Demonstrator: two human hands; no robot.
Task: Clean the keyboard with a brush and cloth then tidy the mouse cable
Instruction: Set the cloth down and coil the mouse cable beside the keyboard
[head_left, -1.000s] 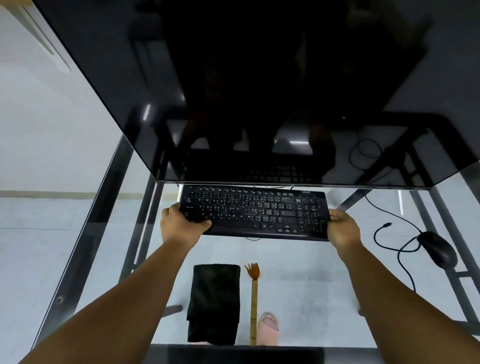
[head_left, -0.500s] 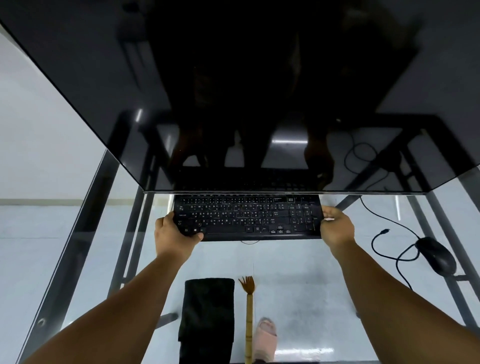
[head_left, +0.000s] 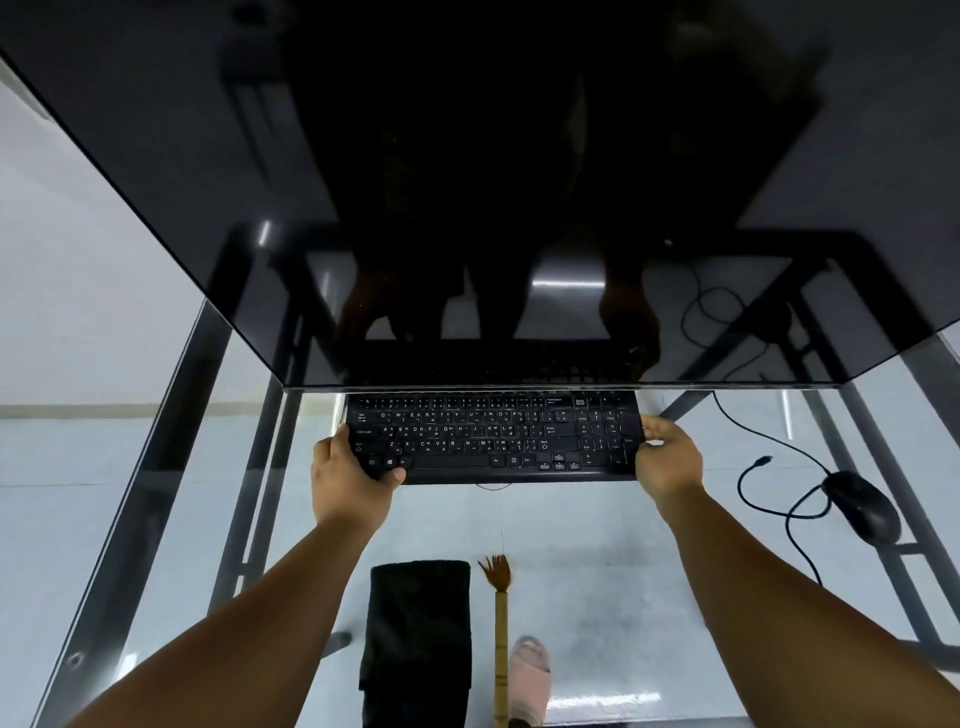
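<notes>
On glass desk (head_left: 597, 561) | left hand (head_left: 349, 475), right hand (head_left: 668, 457) grip flat black keyboard (head_left: 493, 436) ends

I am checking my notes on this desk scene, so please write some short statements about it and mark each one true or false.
1. Both hands hold the keyboard at its ends. True: left hand, right hand.
2. The brush lies right of the black cloth. True.
3. The mouse sits left of the keyboard. False: it is to the right.
4. One hand grips the brush. False: it lies untouched on the glass desk.
5. The monitor screen is lit. False: it is dark.
</notes>
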